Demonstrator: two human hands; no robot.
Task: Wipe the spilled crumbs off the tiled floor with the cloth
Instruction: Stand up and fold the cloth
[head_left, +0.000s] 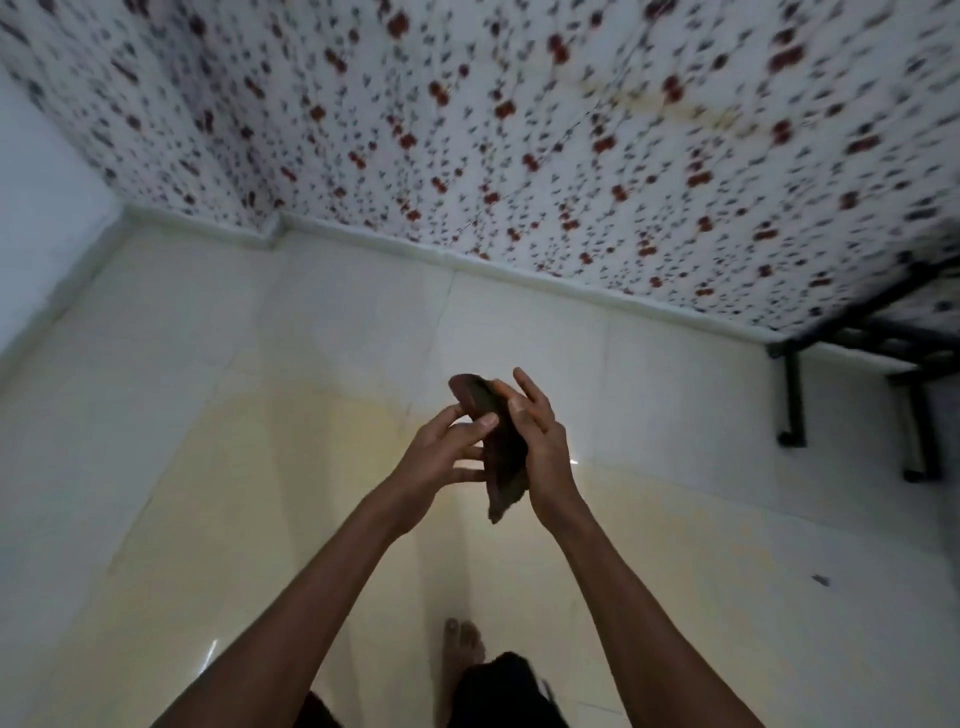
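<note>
— Where was the cloth (498, 447) at that moment?

— It was in the air, above the tiled floor (208, 467), between the two hands. It was dark brown and folded or bunched, with its lower corner hanging free under the palms.

— How did the hands hold it?

— The left hand (441, 457) pinched the left edge of the cloth; its thumb lay on the front of the cloth and the other fingers (470, 460) were half spread behind it. The right hand (540, 441) pressed against the right side of the cloth, with its fingers stretched upward and a little apart.

— Did you see the crumbs?

— I could not tell. There was only one small dark speck (821, 580) on the floor, well apart from the hands, to the right.

— What else was there?

— A flowered sheet (519, 130) hung down to the floor in the back, and a black metal frame (795, 395) stood at the right. A bare foot (462, 644) was on the tiles under the arms.
</note>
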